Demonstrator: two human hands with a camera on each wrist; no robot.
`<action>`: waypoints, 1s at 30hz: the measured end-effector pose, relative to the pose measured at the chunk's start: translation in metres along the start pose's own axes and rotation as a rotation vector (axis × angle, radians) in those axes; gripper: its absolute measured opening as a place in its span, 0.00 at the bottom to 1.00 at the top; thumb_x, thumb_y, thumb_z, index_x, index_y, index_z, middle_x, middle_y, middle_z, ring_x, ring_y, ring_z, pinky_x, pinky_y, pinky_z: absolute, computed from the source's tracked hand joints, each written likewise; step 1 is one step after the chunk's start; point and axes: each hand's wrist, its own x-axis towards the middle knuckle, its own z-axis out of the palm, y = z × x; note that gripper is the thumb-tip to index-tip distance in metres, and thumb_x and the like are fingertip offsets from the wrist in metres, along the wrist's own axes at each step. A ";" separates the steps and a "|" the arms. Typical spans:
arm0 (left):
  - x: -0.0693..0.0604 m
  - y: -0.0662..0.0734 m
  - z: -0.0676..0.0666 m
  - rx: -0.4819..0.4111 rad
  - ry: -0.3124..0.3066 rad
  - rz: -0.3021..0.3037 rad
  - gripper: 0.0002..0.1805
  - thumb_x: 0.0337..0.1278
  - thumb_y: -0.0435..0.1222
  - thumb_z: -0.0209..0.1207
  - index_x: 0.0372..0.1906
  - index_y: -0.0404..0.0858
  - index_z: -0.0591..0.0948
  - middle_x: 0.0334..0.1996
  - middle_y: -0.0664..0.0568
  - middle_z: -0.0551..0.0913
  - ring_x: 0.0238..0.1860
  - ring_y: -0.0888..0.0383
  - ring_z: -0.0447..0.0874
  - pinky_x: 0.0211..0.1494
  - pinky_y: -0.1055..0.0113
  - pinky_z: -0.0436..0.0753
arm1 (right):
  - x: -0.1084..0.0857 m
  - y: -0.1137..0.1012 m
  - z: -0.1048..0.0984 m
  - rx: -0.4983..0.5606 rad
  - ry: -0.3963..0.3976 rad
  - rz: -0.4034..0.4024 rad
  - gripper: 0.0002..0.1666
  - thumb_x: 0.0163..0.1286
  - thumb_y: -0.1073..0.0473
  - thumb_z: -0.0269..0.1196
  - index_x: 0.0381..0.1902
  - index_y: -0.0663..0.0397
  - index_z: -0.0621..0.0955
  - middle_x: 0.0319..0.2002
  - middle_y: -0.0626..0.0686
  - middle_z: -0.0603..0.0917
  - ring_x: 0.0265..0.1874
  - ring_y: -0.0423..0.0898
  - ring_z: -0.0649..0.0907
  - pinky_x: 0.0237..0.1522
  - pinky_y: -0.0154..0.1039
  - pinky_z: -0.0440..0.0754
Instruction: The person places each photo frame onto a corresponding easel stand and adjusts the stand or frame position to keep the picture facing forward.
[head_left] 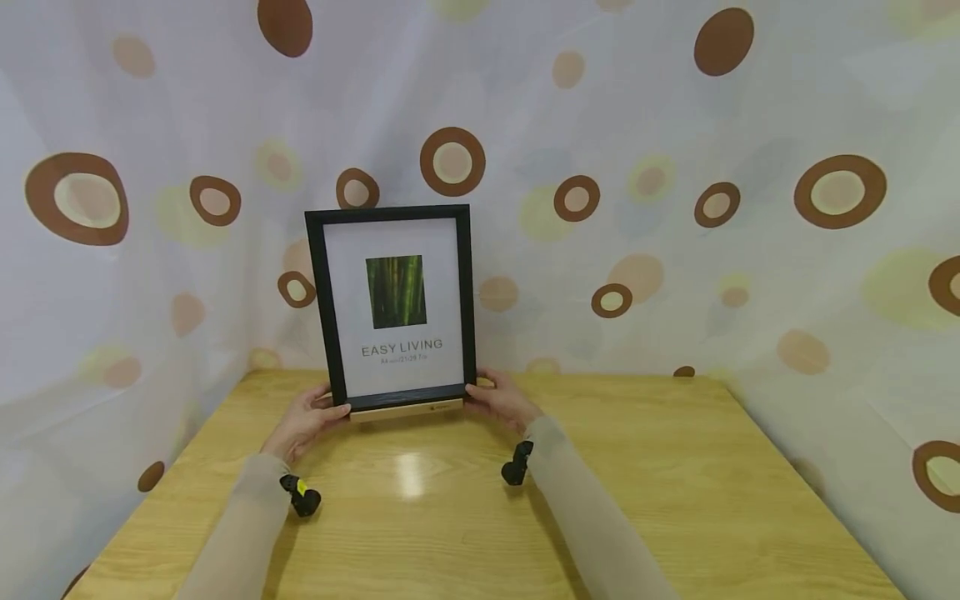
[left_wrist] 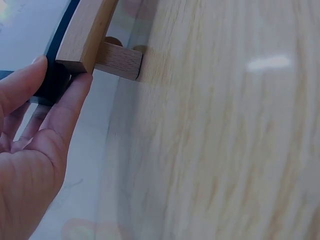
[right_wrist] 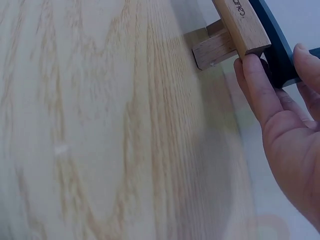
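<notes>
A black picture frame (head_left: 396, 308) stands upright, leaning slightly back, on a light wooden stand (head_left: 405, 410) at the far side of the table. Behind its pane are a small bamboo picture and the words "EASY LIVING". At the lower left corner my left hand (head_left: 303, 421) grips the frame, thumb in front and fingers behind. My right hand (head_left: 504, 400) holds the lower right corner likewise. In the left wrist view, a fingertip touches the end of the stand's bar (left_wrist: 82, 40). The right wrist view shows a finger under the bar (right_wrist: 245, 30), which carries dark lettering.
The wooden table (head_left: 660, 483) reaches back to a pale curtain (head_left: 525, 100) printed with brown and yellow ovals, which also hangs at both sides. Short wooden feet (left_wrist: 120, 61) of the stand meet the tabletop. Each wrist wears a small black camera (head_left: 303, 497).
</notes>
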 end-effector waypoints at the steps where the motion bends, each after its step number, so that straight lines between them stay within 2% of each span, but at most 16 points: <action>1: 0.000 -0.001 0.000 0.000 0.001 -0.004 0.38 0.64 0.26 0.58 0.75 0.30 0.55 0.63 0.34 0.71 0.47 0.64 0.81 0.55 0.64 0.83 | -0.001 0.001 -0.001 0.002 -0.006 -0.001 0.30 0.74 0.68 0.55 0.72 0.62 0.63 0.59 0.67 0.77 0.46 0.45 0.85 0.64 0.52 0.75; 6: 0.000 -0.004 0.004 0.009 0.007 0.000 0.39 0.64 0.27 0.59 0.76 0.30 0.55 0.65 0.30 0.69 0.48 0.64 0.82 0.56 0.63 0.83 | -0.007 0.003 -0.006 0.002 -0.026 -0.009 0.30 0.74 0.69 0.54 0.71 0.64 0.62 0.60 0.69 0.75 0.47 0.46 0.84 0.63 0.51 0.75; 10: 0.002 -0.006 0.010 0.023 -0.025 -0.005 0.38 0.66 0.27 0.58 0.76 0.30 0.54 0.68 0.27 0.64 0.50 0.62 0.82 0.60 0.59 0.81 | -0.015 0.002 -0.012 -0.010 -0.017 0.005 0.31 0.75 0.69 0.53 0.72 0.65 0.60 0.62 0.70 0.73 0.49 0.47 0.84 0.64 0.50 0.75; 14: 0.005 -0.005 0.015 0.035 -0.047 0.002 0.37 0.67 0.28 0.56 0.76 0.30 0.54 0.68 0.27 0.64 0.51 0.60 0.82 0.61 0.56 0.79 | -0.022 0.000 -0.017 -0.012 0.005 0.025 0.32 0.75 0.68 0.53 0.73 0.64 0.58 0.63 0.70 0.71 0.52 0.50 0.83 0.64 0.50 0.74; 18: 0.006 -0.005 0.020 0.034 -0.055 0.016 0.37 0.66 0.27 0.56 0.76 0.29 0.53 0.68 0.26 0.63 0.51 0.60 0.81 0.60 0.58 0.80 | -0.025 -0.002 -0.018 0.013 0.022 0.041 0.33 0.75 0.68 0.53 0.75 0.61 0.56 0.66 0.70 0.67 0.55 0.53 0.81 0.66 0.52 0.73; 22: 0.008 -0.004 0.025 0.013 -0.056 0.017 0.38 0.65 0.26 0.57 0.75 0.29 0.54 0.68 0.26 0.63 0.52 0.59 0.80 0.59 0.59 0.81 | -0.028 -0.003 -0.021 -0.013 0.022 0.035 0.34 0.78 0.64 0.51 0.76 0.60 0.54 0.68 0.70 0.64 0.60 0.57 0.78 0.66 0.53 0.72; 26: 0.010 -0.004 0.032 0.015 -0.048 0.012 0.37 0.65 0.25 0.57 0.75 0.29 0.55 0.68 0.26 0.64 0.52 0.58 0.81 0.57 0.60 0.82 | -0.031 -0.003 -0.030 -0.044 -0.022 0.019 0.34 0.80 0.59 0.48 0.77 0.62 0.52 0.70 0.71 0.62 0.63 0.61 0.75 0.66 0.52 0.72; 30: 0.011 -0.005 0.039 0.027 -0.057 0.018 0.36 0.65 0.25 0.57 0.75 0.29 0.56 0.68 0.27 0.64 0.54 0.55 0.80 0.57 0.60 0.82 | -0.036 -0.002 -0.042 0.029 -0.088 0.025 0.38 0.81 0.59 0.45 0.77 0.65 0.41 0.75 0.72 0.51 0.69 0.65 0.65 0.69 0.53 0.67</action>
